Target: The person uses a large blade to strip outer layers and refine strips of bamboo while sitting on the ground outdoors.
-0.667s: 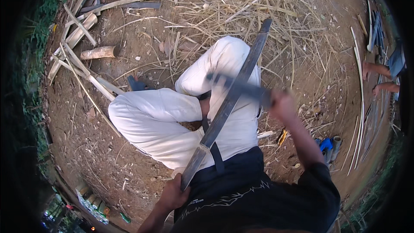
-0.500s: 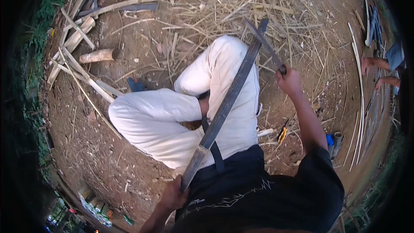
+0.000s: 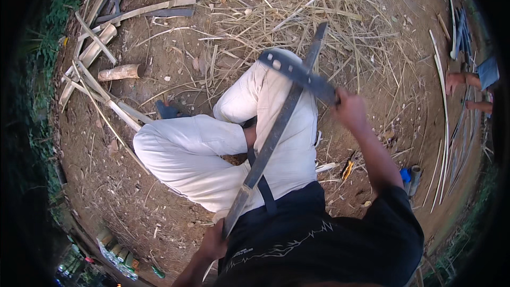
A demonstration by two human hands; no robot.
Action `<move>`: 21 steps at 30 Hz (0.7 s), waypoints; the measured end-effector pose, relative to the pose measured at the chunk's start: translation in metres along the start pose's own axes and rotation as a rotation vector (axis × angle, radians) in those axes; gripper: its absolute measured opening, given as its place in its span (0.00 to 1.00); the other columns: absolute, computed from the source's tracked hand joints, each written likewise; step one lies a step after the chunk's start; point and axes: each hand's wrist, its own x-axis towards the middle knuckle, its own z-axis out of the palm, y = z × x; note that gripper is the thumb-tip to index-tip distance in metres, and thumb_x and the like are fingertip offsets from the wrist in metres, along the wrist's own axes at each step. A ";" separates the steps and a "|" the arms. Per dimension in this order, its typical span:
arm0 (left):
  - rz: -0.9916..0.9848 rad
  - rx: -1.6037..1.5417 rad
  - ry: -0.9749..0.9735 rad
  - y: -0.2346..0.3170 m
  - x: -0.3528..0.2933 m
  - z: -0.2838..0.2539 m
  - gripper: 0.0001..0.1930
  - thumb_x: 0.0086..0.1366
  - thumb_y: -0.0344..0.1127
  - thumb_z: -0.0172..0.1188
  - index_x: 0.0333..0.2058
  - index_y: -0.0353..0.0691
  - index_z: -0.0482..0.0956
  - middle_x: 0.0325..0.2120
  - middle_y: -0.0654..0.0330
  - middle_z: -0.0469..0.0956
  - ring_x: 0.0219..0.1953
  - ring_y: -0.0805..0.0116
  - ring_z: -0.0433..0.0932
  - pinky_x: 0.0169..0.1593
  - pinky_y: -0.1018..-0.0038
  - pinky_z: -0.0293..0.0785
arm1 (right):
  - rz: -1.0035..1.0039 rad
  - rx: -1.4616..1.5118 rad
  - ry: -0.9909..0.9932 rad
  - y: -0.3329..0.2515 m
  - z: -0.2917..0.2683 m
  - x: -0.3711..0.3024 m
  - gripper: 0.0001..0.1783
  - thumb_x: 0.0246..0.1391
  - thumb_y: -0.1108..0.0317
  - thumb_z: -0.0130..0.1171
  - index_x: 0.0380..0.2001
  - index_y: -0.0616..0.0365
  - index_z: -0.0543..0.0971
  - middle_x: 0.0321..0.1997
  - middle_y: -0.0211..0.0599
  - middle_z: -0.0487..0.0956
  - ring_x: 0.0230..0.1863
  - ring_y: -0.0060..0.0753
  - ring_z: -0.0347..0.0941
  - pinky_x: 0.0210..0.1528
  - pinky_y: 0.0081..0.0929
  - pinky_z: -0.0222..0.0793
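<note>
A long dark bamboo strip (image 3: 270, 146) with a node near its lower end lies slantwise over my right thigh, its far tip past the knee. My left hand (image 3: 214, 240) is closed around its near end at my waist. In my right hand (image 3: 351, 109), fingers wrapped round the handle, is a broad dark machete (image 3: 313, 84) with a row of holes in its blade. The blade crosses over the strip by my right knee, its flat side showing and its tip toward the left. Whether blade and strip touch, I cannot tell.
Shavings (image 3: 340, 16) litter the ground ahead. Split bamboo pieces (image 3: 95, 48) and a short bamboo log (image 3: 121, 72) lie at far left. A yellow-and-black tool (image 3: 348, 169) is by my right hip. Another person's hand (image 3: 456, 81) and long strips (image 3: 443, 117) are at right.
The machete has swung from the strip's far end to nearer me, and its blade has turned to show its flat side. My right hand has come slightly lower; strip and left hand stay put.
</note>
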 end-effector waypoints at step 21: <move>0.109 0.045 0.064 -0.037 -0.018 0.012 0.22 0.55 0.36 0.64 0.45 0.35 0.65 0.23 0.41 0.77 0.29 0.33 0.78 0.31 0.48 0.76 | 0.340 0.184 0.255 0.091 0.045 0.076 0.16 0.49 0.58 0.63 0.32 0.62 0.80 0.22 0.51 0.79 0.27 0.58 0.78 0.32 0.46 0.73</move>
